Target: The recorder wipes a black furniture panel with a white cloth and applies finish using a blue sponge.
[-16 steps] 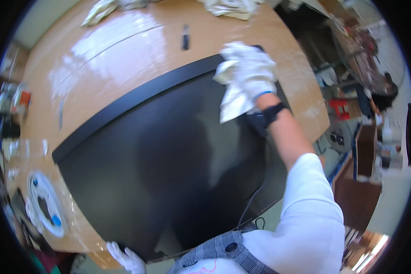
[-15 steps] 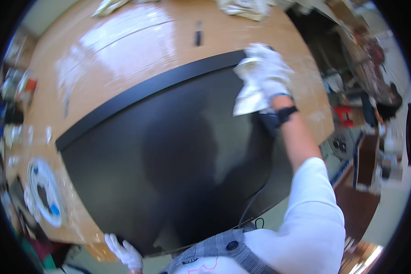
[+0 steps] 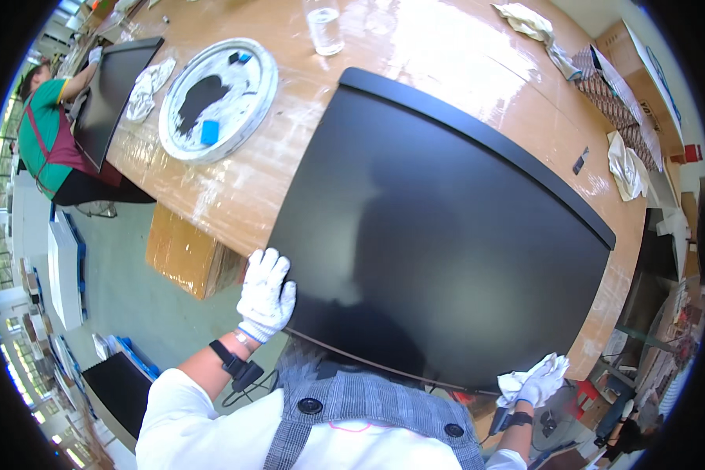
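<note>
A large black flat screen panel (image 3: 462, 227) lies face up on the wrapped table, its thick dark border strip (image 3: 478, 141) along the far side. At the panel's near left corner is my left hand (image 3: 265, 296) in a white knitted glove. Its fingers are apart and rest against the panel's edge, gripping nothing that I can see. My right hand (image 3: 531, 392), gloved too, closes on a crumpled white cloth (image 3: 517, 382) at the near right corner. The cloth hides part of those fingers.
A round white tub (image 3: 268, 94) with dark residue and a blue sponge (image 3: 209, 132) stands on the left, near a glass of clear liquid (image 3: 324, 31). Cloths (image 3: 628, 168) and a small knife-like tool (image 3: 580, 160) lie right. A co-worker (image 3: 51, 141) handles another screen (image 3: 117, 98).
The view has swung left. My right hand with the cloth has gone from the panel's far right corner to its near right corner. My left hand remains by the near left corner.
</note>
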### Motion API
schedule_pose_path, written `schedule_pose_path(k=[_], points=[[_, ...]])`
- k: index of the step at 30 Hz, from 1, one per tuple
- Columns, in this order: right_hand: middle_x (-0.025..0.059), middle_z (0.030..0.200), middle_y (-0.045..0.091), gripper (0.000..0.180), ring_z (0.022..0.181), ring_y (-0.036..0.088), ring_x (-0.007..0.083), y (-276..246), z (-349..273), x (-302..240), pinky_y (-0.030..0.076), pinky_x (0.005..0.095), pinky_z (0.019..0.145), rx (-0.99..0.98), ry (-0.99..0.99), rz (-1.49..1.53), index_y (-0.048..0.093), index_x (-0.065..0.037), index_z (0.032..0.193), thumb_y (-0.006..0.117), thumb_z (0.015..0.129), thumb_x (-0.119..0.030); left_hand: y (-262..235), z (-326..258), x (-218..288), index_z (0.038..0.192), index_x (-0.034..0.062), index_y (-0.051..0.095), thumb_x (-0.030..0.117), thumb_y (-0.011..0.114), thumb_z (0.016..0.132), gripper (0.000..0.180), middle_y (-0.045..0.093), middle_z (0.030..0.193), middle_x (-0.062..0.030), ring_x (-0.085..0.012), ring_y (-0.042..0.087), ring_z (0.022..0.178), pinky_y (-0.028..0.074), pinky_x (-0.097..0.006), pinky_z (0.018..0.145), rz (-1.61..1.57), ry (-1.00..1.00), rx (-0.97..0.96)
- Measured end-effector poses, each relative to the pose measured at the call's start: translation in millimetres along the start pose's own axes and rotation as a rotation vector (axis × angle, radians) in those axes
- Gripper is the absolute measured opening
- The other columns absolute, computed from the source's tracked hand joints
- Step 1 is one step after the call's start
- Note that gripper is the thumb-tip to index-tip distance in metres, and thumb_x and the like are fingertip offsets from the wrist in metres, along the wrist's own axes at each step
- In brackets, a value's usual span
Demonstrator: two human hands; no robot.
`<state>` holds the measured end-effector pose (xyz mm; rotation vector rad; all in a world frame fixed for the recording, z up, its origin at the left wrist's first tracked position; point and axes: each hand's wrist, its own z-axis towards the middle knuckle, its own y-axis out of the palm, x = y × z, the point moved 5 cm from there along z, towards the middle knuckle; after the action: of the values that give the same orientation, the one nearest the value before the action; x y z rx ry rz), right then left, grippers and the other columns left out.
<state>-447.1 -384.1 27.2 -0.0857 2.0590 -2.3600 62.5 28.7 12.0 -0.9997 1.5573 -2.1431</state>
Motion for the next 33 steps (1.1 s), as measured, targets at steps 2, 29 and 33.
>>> schedule_pose_path(k=[2,29,33], points=[[0.0192,0.141,0.049,0.035,0.130,0.045,0.0343,12,-32,33,0.035,0.0406,0.111,-0.128,0.029,-0.021,0.062,-0.006,0.124,0.041,0.102,-0.023,-3,7,5,0.126,0.0027,0.055,0.011,0.065,0.082,0.046,0.053,0.130,-0.0235,-0.0464,0.045,0.125,0.034,-0.053,0.109,-0.047,-0.005,0.000],[0.0117,0.131,0.048,0.068,0.111,0.052,0.0372,-93,-218,-552,0.046,0.0525,0.089,-0.093,-1.189,0.221,0.054,-0.018,0.127,0.072,0.070,-0.051,-27,-104,-112,0.125,0.0050,0.061,0.033,0.052,0.100,0.039,0.065,0.120,-0.0143,-0.0278,0.061,0.114,0.047,-0.034,0.098,-0.826,-0.534,-0.376],[0.0141,0.132,0.048,0.075,0.123,0.046,0.0379,-104,-339,-510,0.038,0.0555,0.101,-0.459,-1.861,0.129,0.050,-0.017,0.133,0.073,0.065,-0.039,-26,-108,-136,0.124,0.0049,0.061,0.032,0.052,0.100,0.038,0.066,0.120,-0.0139,-0.0269,0.061,0.114,0.046,-0.034,0.099,-0.789,-0.601,-0.308]])
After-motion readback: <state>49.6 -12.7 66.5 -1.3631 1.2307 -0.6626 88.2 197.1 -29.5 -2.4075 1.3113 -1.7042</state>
